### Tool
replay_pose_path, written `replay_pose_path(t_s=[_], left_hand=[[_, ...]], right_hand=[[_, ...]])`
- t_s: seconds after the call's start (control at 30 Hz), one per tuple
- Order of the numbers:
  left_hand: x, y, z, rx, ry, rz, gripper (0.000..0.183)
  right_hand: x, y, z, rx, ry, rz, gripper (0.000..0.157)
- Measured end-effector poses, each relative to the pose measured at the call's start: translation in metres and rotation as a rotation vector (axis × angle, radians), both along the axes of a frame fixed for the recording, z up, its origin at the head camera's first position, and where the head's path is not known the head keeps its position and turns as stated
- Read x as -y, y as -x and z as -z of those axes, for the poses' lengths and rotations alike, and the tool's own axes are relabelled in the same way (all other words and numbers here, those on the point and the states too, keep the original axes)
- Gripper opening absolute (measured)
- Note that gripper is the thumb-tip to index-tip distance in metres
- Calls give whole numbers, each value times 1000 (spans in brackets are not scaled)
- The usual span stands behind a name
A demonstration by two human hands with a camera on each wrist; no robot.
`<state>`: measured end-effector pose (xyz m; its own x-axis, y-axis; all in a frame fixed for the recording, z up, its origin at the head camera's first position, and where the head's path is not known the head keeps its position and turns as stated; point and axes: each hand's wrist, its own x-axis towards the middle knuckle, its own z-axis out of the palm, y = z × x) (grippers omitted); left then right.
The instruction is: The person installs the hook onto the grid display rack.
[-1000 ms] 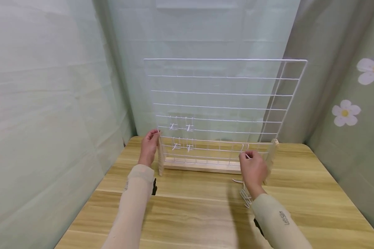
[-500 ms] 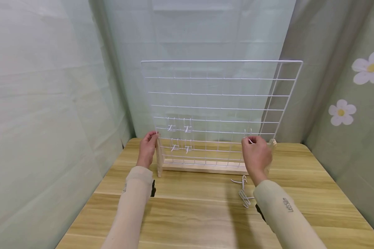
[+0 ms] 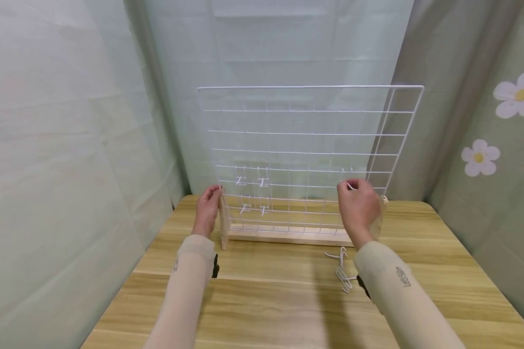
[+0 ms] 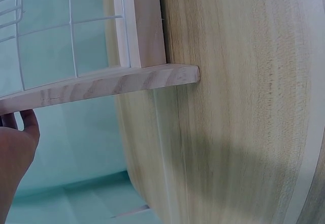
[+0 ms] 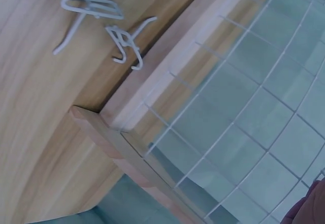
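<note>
1. Head view: A person's right hand (image 3: pixel 359 206) pinches a white wire hook (image 3: pixel 352 187) before the right side of a white wire grid panel (image 3: pixel 310 87), prongs upward; whether they touch the grid is unclear. The left hand (image 3: pixel 207 211) grips the left wooden upright (image 3: pixel 223 225) near its top. Four hung hooks (image 3: pixel 263 182) occupy the panel's left side.

2. Left wrist view: Bent fingers (image 4: pixel 30 127) meet the upright's outer side; the full hold is hidden.

3. Right wrist view: Two loose hooks (image 5: pixel 84 14) lie on the wood-grain table (image 5: pixel 30 92). Each looks light, stiff and perhaps slick, best held by its single projecting arm. The right hand's grip cannot be told here.
</note>
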<state>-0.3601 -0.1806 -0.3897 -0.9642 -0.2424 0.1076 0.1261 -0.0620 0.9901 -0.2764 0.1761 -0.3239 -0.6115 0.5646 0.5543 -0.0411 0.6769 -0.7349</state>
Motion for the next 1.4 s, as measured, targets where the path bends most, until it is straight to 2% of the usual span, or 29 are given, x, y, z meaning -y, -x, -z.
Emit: replay_pose_path(t_s=[0.13,0.4,0.7,0.97,1.1,1.23,1.4], left_hand=[[1,-1,1,12,12,4,28],[2,0,3,11,8,12,31],[2,1,2,13,-28,28,32],[1,1,3,6,-2,19,34],[1,1,5,8,16,14,35],[2,-1,4,15,28,19,34],[2,-3,3,-4,21,21,32]], right_hand=[[2,3,-3,-4,-2,1,21],[6,6,-5,58,8,13,21],[11,6,2,69,1,20,16],[13,7,8,60,2,4,20],[12,5,17,104,-6,-34,20],[10,1,34,154,13,-77,18],[5,0,50,161,29,-108,18]])
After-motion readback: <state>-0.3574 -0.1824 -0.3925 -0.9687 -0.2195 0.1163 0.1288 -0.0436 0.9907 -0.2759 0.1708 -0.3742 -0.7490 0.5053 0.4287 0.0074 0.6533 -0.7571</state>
